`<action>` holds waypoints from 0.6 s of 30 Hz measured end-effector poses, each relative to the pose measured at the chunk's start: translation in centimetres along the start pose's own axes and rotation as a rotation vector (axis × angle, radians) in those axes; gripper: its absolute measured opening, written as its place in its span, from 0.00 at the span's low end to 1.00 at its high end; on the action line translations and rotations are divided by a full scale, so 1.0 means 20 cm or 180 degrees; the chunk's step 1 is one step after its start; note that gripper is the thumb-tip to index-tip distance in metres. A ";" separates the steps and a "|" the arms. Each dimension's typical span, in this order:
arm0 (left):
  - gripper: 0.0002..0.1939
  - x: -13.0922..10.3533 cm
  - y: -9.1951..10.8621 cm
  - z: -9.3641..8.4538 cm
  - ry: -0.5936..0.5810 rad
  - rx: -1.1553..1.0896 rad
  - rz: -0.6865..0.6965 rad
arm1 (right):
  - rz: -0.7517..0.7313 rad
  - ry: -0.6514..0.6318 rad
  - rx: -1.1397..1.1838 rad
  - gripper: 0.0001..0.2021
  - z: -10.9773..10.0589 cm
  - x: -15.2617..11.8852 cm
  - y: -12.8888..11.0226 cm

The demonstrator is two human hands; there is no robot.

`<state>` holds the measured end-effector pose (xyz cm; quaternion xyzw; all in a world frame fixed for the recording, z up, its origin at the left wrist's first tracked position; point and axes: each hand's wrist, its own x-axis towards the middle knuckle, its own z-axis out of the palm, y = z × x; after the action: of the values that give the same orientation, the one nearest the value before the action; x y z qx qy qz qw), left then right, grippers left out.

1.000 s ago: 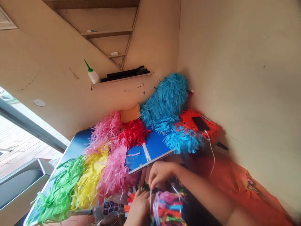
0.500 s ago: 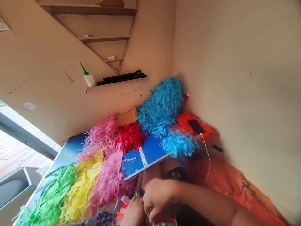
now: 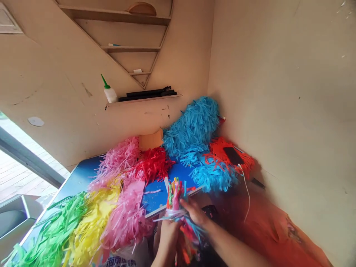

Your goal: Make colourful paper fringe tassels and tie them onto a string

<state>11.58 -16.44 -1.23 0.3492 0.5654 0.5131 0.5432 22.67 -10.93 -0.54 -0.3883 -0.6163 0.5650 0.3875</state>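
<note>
A bundle of multicoloured crepe-paper strips point(image 3: 175, 198) stands upright in front of me, just over the near edge of the blue table. Pale strands wrap around its middle, and more strips hang down below. My left hand point(image 3: 169, 231) is closed round the lower part of the bundle from the left. On the right side my right hand point(image 3: 193, 212) presses against it, thumb up along the strips; its other fingers are partly hidden behind the paper and blurred.
On the blue table point(image 3: 155, 200) lie green point(image 3: 55, 230), yellow point(image 3: 94, 218), pink point(image 3: 128, 218), red point(image 3: 154, 165) and blue point(image 3: 197, 126) fringed paper piles. A phone point(image 3: 233, 155) with a white cable rests on orange fringe. A glue bottle point(image 3: 110, 94) stands on the wall shelf.
Both hands were low at my lap, with the strips mostly hidden. Now they have risen and hold the bundle up in plain view near the table edge.
</note>
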 end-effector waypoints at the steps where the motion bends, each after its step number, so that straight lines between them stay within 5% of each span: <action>1: 0.24 0.01 0.02 0.04 0.0024 -0.0068 -0.0013 | -0.0039 0.0188 -0.0116 0.41 -0.04 0.06 -0.01; 6: 0.29 -0.01 0.08 0.09 0.0526 -0.0389 0.0287 | -0.0052 0.0557 -0.0849 0.36 -0.29 0.43 -0.11; 11: 0.35 -0.02 -0.16 -0.09 0.0799 -0.0213 0.0108 | -0.0154 0.0873 -0.1731 0.35 -0.40 0.54 -0.16; 14: 0.35 -0.03 -0.33 -0.17 0.0738 -0.0153 -0.0213 | -0.0415 0.0372 -0.2712 0.35 -0.33 0.52 -0.11; 18: 0.34 -0.04 -0.43 -0.20 0.0451 -0.0248 -0.0445 | -0.0083 -0.0497 -0.3631 0.40 -0.24 0.53 -0.01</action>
<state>9.23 -20.06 -9.80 0.2504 0.6049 0.5190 0.5495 22.76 0.62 0.33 -0.4853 -0.8551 0.1654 0.0771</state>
